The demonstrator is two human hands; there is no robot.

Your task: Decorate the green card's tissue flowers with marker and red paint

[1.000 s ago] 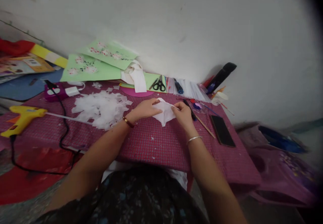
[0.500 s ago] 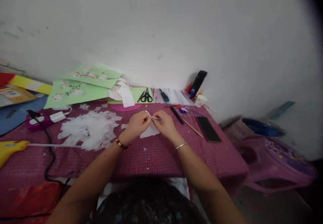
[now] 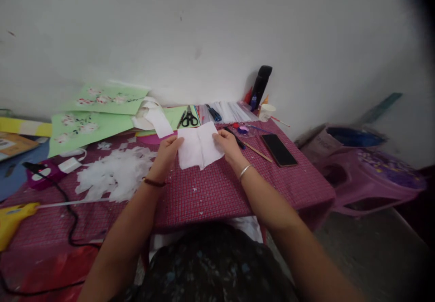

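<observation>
A white sheet of thin paper (image 3: 200,147), with a crease or split down its middle, is stretched out above the table between my hands. My left hand (image 3: 167,153) pinches its left edge, thumb on top. On the opposite edge my right hand (image 3: 230,145) has a similar pinch. Fingers behind the sheet are hidden. Left of my left hand lies a loose heap of torn white paper pieces (image 3: 115,175). A black marker (image 3: 236,138) and a thin wooden stick (image 3: 258,151) lie just beyond my right hand.
Black scissors (image 3: 189,118), a blue cutter (image 3: 213,112) and green painted sheets (image 3: 91,127) lie along the wall. A phone (image 3: 279,150) rests on the right. At left are a yellow glue gun (image 3: 15,220) and a purple power socket (image 3: 44,175) with a black cord. A pink stool (image 3: 367,184) stands beside the table.
The white paper was bunched between my close-together fingertips and now is spread flat. My hands have moved apart, each to one side edge. The camera view has shifted slightly.
</observation>
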